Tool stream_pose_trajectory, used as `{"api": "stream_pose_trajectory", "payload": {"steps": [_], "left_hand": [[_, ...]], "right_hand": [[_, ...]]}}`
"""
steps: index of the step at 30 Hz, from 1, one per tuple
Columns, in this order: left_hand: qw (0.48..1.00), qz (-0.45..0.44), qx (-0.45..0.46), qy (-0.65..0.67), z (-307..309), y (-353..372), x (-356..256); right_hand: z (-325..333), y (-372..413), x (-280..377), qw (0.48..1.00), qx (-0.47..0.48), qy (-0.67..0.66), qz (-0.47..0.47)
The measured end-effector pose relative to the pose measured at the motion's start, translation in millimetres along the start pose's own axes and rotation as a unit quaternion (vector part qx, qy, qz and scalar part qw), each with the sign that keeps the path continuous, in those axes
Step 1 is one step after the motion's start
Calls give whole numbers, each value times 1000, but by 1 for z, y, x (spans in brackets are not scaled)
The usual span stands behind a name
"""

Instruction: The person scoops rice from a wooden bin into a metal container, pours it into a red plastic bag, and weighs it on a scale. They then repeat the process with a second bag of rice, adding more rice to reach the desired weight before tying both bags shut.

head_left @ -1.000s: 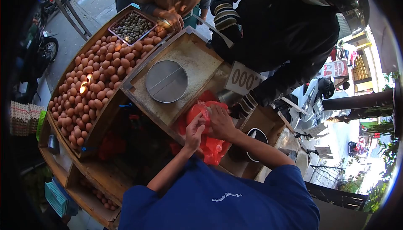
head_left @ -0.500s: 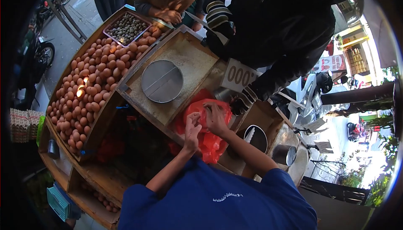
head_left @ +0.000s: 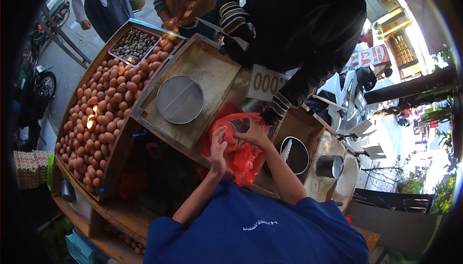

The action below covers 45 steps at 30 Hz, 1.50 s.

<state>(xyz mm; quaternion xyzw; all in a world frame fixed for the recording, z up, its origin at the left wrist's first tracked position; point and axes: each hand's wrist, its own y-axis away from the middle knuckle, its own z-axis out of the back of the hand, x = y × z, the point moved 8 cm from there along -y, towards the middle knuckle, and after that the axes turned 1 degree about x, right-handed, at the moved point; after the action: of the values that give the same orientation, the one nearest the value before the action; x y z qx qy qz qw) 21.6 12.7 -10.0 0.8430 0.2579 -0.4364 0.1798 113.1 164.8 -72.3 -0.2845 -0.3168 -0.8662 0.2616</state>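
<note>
My left hand (head_left: 218, 152) and my right hand (head_left: 252, 132) both grip the mouth of a red plastic bag (head_left: 240, 154) and hold it apart at the edge of a wooden counter (head_left: 212, 71). The bag hangs down in front of my blue shirt (head_left: 255, 230). A metal cup (head_left: 251, 105) stands just beyond the bag. A person in a black jacket (head_left: 308, 27) leans over the counter, and that person's striped-cuffed hand (head_left: 272, 112) rests close to my right hand.
A big wooden tray of several brown eggs (head_left: 99, 114) fills the left, with a small tray of speckled eggs (head_left: 134, 45) at its far end. A round metal lid (head_left: 180, 99), a number sign (head_left: 265, 83) and a metal pot (head_left: 330, 166) are nearby. Other people stand behind.
My hands have pulled the red bag's mouth wider and shifted slightly left. The view has tilted, bringing the metal pot and a person in a white headscarf into sight.
</note>
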Motion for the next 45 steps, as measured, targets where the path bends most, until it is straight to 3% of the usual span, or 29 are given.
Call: {"api": "stream_pose_trajectory", "payload": {"steps": [4, 6, 10, 12, 23, 31, 39, 43, 45], "left_hand": [[999, 4, 17, 48, 1, 0, 6], [997, 4, -26, 70, 11, 3, 7], [998, 36, -59, 14, 30, 8, 13], [990, 77, -114, 11, 37, 8, 20], [984, 138, -99, 56, 33, 8, 20], [979, 177, -88, 54, 33, 9, 22], [978, 161, -103, 83, 27, 2, 17], [975, 174, -105, 90, 30, 2, 21], [976, 171, -108, 77, 32, 3, 22]], "right_hand": [[15, 37, 58, 986, -98, 115, -70], [23, 51, 85, 965, -185, 187, 7], [20, 73, 96, 946, -245, 202, 61], [17, 82, 101, 927, -272, 212, 148], [15, 103, 93, 878, -334, 259, 227], [16, 120, 92, 863, -368, 260, 229], [34, 130, 86, 844, -416, 229, 250], [61, 143, 81, 852, -444, 158, 229], [96, 158, 59, 853, -502, 33, 142]]}}
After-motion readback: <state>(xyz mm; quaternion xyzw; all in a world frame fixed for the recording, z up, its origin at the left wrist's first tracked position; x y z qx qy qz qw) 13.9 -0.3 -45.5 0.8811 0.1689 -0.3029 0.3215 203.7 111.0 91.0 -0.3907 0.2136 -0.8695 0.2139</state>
